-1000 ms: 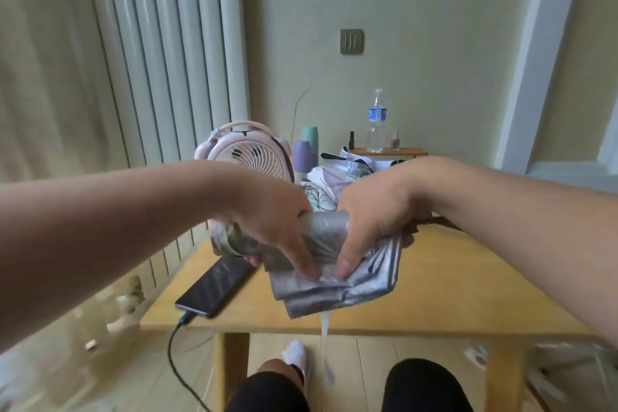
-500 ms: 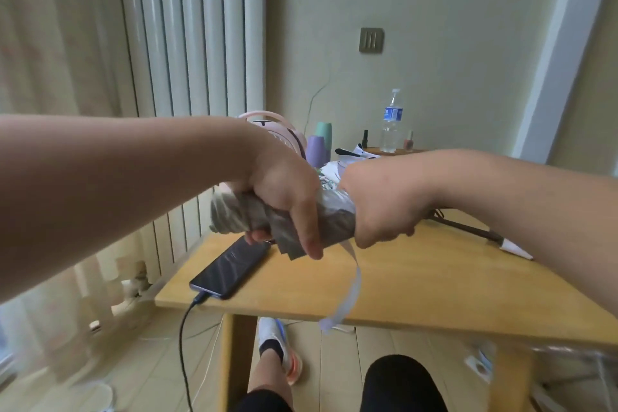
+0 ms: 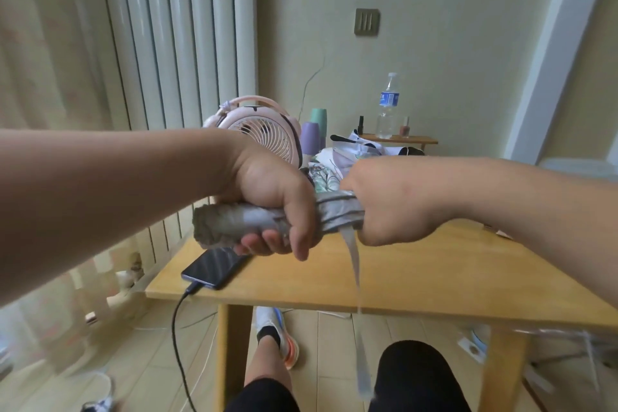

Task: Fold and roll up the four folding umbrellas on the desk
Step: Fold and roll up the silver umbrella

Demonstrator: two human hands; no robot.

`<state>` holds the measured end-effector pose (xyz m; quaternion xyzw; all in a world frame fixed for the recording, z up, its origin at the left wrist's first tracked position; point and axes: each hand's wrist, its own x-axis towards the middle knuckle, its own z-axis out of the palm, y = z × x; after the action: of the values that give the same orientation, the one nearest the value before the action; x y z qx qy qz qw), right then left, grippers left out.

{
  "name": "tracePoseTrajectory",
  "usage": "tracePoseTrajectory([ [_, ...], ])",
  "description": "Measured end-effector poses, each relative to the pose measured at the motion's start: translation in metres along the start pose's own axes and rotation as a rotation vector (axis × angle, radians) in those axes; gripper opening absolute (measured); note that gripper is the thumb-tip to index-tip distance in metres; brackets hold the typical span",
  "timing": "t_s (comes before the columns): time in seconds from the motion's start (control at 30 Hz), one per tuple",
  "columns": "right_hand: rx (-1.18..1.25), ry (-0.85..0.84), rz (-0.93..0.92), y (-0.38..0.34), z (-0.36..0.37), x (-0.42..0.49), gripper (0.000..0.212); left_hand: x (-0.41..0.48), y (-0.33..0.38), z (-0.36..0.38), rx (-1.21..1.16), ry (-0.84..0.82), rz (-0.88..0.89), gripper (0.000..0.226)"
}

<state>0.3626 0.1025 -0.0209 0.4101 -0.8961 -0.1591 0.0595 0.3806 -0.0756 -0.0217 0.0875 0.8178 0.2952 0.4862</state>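
The left hand [image 3: 267, 197] and right hand [image 3: 384, 201] are holding an umbrella [image 3: 240, 221] above the worktop [image 3: 434, 278], where a phone [image 3: 214, 266] is lying near-left. A fan [image 3: 264, 134] is standing behind, with a bottle [image 3: 388, 107] farther right.

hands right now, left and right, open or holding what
Left hand: gripping the rolled grey umbrella.
Right hand: gripping the same umbrella's other end.
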Motion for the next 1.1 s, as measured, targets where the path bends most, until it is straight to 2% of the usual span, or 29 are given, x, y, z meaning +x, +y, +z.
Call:
tracePoseTrajectory([
  [0.03, 0.100, -0.074, 0.007, 0.003, 0.000, 0.001, 0.020, 0.004, 0.000, 0.003, 0.025, 0.050, -0.005, 0.024],
  [0.07, 0.214, -0.182, 0.028, 0.007, 0.001, 0.002, 0.023, 0.008, 0.002, 0.009, 0.113, 0.182, -0.011, 0.019],
  [0.1, 0.339, -0.304, 0.056, 0.012, 0.002, 0.002, 0.025, 0.014, 0.006, 0.019, 0.270, 0.376, -0.004, 0.013],
  [0.17, 0.574, -0.517, 0.078, 0.024, 0.002, 0.003, 0.034, 0.021, 0.013, 0.039, 0.756, 0.864, -0.042, 0.012],
  [0.2, 0.634, -0.574, 0.068, 0.028, 0.002, 0.002, 0.036, 0.024, 0.015, 0.048, 0.950, 1.066, -0.039, 0.014],
  [0.23, 0.638, -0.579, 0.062, 0.029, 0.000, 0.000, 0.035, 0.024, 0.017, 0.057, 1.038, 1.180, -0.029, 0.015],
  [0.3, 0.492, -0.452, 0.072, 0.023, 0.001, -0.002, 0.025, 0.024, 0.016, 0.057, 1.049, 1.193, -0.017, 0.016],
  [0.37, 0.209, -0.163, 0.079, 0.009, 0.008, -0.011, 0.010, 0.018, 0.013, 0.046, 0.906, 1.019, -0.036, 0.018],
  [0.43, -0.044, 0.133, -0.001, -0.005, 0.018, -0.022, 0.013, 0.010, 0.011, 0.038, 0.606, 0.770, 0.015, 0.025],
  [0.5, -0.055, 0.236, -0.044, -0.010, 0.022, -0.033, 0.021, 0.001, 0.007, 0.037, 0.367, 0.569, 0.072, 0.027],
  [0.53, -0.036, 0.237, -0.051, -0.009, 0.022, -0.035, 0.023, 0.000, 0.006, 0.039, 0.318, 0.538, 0.081, 0.024],
  [0.57, -0.019, 0.225, -0.058, -0.006, 0.022, -0.036, 0.025, 0.001, 0.007, 0.043, 0.313, 0.563, 0.087, 0.021],
  [0.6, -0.009, 0.208, -0.070, -0.002, 0.022, -0.036, 0.027, 0.005, 0.007, 0.047, 0.398, 0.658, 0.089, 0.017],
  [0.67, 0.030, 0.187, -0.077, 0.004, 0.020, -0.035, 0.029, 0.015, 0.007, 0.057, 0.720, 0.956, 0.083, 0.013],
  [0.73, 0.065, 0.208, -0.074, 0.010, 0.021, -0.035, 0.028, 0.021, 0.007, 0.064, 0.841, 1.154, 0.106, 0.015],
  [0.83, -0.006, 0.326, -0.068, 0.017, 0.026, -0.036, 0.026, 0.023, 0.007, 0.064, 0.743, 1.145, 0.133, 0.016],
  [0.9, 0.067, 0.517, -0.149, 0.019, 0.033, -0.043, 0.016, 0.024, 0.008, 0.062, 0.676, 1.119, 0.139, 0.015],
  [0.97, 0.229, 0.792, -0.229, 0.016, 0.042, -0.056, 0.023, 0.024, 0.008, 0.060, 0.621, 1.133, 0.134, 0.012],
  [1.03, 0.441, 1.038, -0.193, 0.005, 0.054, -0.073, 0.013, 0.028, 0.004, 0.056, 0.584, 1.173, 0.107, 0.012],
  [1.07, 0.591, 1.076, -0.134, -0.003, 0.062, -0.079, 0.009, 0.032, 0.002, 0.054, 0.570, 1.197, 0.097, 0.013],
  [1.1, 0.777, 1.047, -0.054, -0.010, 0.071, -0.080, 0.016, 0.036, 0.001, 0.054, 0.559, 1.219, 0.097, 0.013],
])
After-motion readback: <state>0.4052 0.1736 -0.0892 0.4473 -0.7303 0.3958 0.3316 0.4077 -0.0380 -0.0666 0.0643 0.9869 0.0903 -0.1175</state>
